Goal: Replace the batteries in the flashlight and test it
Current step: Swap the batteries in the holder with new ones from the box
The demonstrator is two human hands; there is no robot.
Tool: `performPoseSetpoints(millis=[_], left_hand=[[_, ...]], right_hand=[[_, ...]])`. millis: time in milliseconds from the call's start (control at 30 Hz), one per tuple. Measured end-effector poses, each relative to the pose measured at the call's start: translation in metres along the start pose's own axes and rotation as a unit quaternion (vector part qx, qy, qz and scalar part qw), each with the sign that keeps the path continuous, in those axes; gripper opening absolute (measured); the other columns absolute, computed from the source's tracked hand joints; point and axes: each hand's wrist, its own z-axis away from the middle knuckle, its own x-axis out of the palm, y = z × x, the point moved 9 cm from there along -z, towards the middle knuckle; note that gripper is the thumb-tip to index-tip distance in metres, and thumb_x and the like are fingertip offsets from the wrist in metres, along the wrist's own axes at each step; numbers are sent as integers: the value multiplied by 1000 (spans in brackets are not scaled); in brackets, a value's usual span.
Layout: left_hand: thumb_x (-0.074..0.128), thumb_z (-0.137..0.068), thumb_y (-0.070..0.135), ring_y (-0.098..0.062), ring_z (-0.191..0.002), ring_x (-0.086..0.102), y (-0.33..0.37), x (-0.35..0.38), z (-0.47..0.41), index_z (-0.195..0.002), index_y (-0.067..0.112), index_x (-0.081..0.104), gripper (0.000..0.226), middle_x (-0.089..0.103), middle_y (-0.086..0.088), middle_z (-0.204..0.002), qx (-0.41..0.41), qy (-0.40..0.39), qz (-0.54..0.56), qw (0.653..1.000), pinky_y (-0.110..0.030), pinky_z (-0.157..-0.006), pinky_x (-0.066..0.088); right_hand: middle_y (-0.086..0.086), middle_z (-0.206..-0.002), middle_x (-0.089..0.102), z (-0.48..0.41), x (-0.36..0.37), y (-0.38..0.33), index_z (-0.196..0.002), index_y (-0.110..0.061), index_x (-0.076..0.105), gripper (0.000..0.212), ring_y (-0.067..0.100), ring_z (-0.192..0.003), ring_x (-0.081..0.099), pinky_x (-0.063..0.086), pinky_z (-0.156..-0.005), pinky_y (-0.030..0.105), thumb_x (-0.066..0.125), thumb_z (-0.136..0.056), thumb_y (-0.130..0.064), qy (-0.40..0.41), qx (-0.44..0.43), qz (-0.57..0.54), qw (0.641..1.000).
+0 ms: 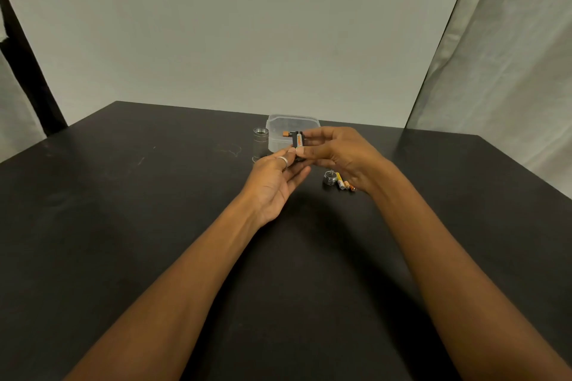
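Over the middle of the black table (pixel 154 226), my right hand (pixel 337 151) pinches a small black battery holder (pixel 297 142) with a white and orange battery in it. My left hand (pixel 275 182), ring on one finger, touches the holder's lower end with its fingertips, palm up. The silver flashlight body (pixel 260 142) stands upright just left of the holder, its threaded end open at the top. The flashlight's tail cap (pixel 330 178) with its spring lies on the table below my right hand, beside loose batteries (pixel 343 184).
A clear plastic container (pixel 278 124) sits behind the hands near the table's far edge, with an orange battery (pixel 285 133) inside. A pale wall stands behind the table, and cloth hangs at the right.
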Motion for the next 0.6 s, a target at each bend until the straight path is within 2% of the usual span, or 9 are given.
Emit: performPoseSetpoints(millis=[133, 233, 400, 500, 600], left_hand=[[45, -105, 6, -18, -102, 73, 0, 2, 0, -133, 0, 60, 32, 71, -12, -117, 1, -8, 14, 1000, -26, -86, 60], [46, -105, 6, -16, -97, 74, 1, 3, 1, -133, 0, 60, 32, 73, -10, -113, 2, -12, 20, 1000, -26, -88, 60], [46, -105, 5, -17, -97, 74, 1, 3, 1, -134, -1, 59, 32, 71, -12, -117, 2, -12, 21, 1000, -26, -88, 60], [46, -105, 6, -17, -98, 74, 0, 3, 1, -134, 0, 59, 32, 70, -14, -120, -1, -12, 20, 1000, -27, -89, 60], [47, -105, 7, -19, -98, 75, -2, 4, 1, -131, -2, 60, 31, 73, -15, -113, -9, -13, 16, 1000, -29, -89, 60]], right_hand=[[11, -105, 77, 2, 10, 11, -127, -4, 67, 45, 21, -93, 75, 61, -80, 27, 76, -84, 2, -28, 57, -108, 992], [9, -98, 74, 1, 14, 15, -130, -4, 65, 46, 17, -84, 71, 61, -78, 26, 73, -85, 3, -28, 70, -143, 987], [8, -97, 72, -1, 14, 17, -130, -2, 65, 46, 16, -81, 69, 57, -85, 29, 72, -85, 6, -11, 71, -157, 985], [8, -93, 73, -1, 12, 16, -126, -2, 67, 42, 14, -75, 70, 57, -78, 27, 72, -85, 4, -3, 70, -146, 987], [9, -90, 73, -2, 7, 19, -123, 0, 69, 35, 11, -64, 65, 58, -66, 25, 75, -89, -7, 21, 73, -126, 989]])
